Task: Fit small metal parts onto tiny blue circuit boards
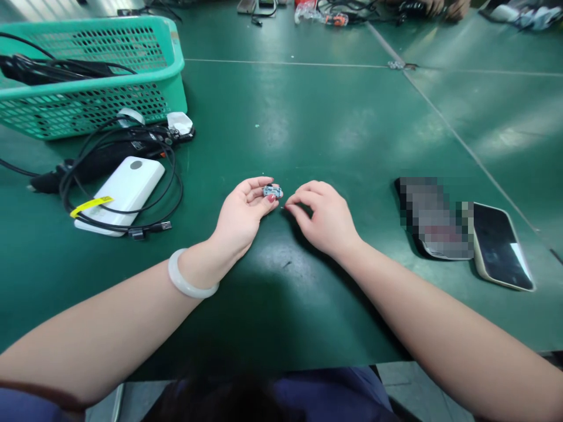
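My left hand (240, 214), with a pale bangle (187, 281) on its wrist, pinches a small circuit board (272, 191) between thumb and fingers, above the green table. A small dark part sits at the board's upper edge. Just to the right, my right hand (323, 217) is closed with thumb and forefinger together. A tiny tip shows at those fingertips, too small to name. The right fingertips are close to the board but apart from it.
A green plastic basket (176, 70) with black cables stands at the back left. Before it lie a white power bank (127, 187) and a looped black cable (180, 196). At right are a blurred-out dark item (433, 217) and a phone (501, 246). Another person's hands (455, 9) show far back.
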{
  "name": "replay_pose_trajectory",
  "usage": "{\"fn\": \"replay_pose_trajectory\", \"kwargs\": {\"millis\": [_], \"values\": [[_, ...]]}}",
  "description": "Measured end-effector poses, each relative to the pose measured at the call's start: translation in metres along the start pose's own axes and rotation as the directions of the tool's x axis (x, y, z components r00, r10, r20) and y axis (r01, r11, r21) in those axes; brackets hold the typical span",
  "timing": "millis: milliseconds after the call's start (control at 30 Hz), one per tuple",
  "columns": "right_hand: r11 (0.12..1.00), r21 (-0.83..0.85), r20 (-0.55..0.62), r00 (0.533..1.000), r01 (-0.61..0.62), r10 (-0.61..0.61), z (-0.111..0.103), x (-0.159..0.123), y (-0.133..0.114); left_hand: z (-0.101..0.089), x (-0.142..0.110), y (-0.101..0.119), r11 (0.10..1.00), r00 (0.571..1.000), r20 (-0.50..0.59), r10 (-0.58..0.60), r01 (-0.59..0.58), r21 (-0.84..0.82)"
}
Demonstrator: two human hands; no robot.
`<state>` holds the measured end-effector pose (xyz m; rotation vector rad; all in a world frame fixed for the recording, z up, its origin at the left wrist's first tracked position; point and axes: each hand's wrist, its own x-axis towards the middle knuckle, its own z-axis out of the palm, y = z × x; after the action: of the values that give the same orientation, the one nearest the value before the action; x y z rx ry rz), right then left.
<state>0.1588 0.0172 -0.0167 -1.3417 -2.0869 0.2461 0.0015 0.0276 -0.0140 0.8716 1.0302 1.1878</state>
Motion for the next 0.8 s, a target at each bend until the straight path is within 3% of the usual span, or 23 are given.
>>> {"fn": "replay_pose_trajectory", "kwargs": {"millis": [133, 267, 467, 800], "values": [[0.984, 0.167, -0.170, 0.981, -0.062, 0.091, -0.007, -0.002, -0.006, 0.000, -0.001, 0.000, 1.000, 0.999, 0.041, 0.020, -0.020, 0.016], [0.973, 0.207, -0.188, 0.971, -0.106, 0.146, -0.008, -0.002, -0.011, 0.000, -0.003, 0.000, 0.998, 0.995, 0.092, 0.027, -0.032, 0.052], [0.970, 0.233, -0.199, 0.973, -0.072, 0.120, -0.005, -0.002, -0.010, 0.000, -0.004, -0.001, 0.994, 0.992, 0.119, 0.028, -0.040, 0.105], [0.983, 0.167, -0.282, 0.951, -0.080, 0.126, -0.006, -0.001, -0.005, 0.000, -0.003, 0.000, 1.000, 0.997, 0.080, -0.007, 0.007, 0.002]]}}
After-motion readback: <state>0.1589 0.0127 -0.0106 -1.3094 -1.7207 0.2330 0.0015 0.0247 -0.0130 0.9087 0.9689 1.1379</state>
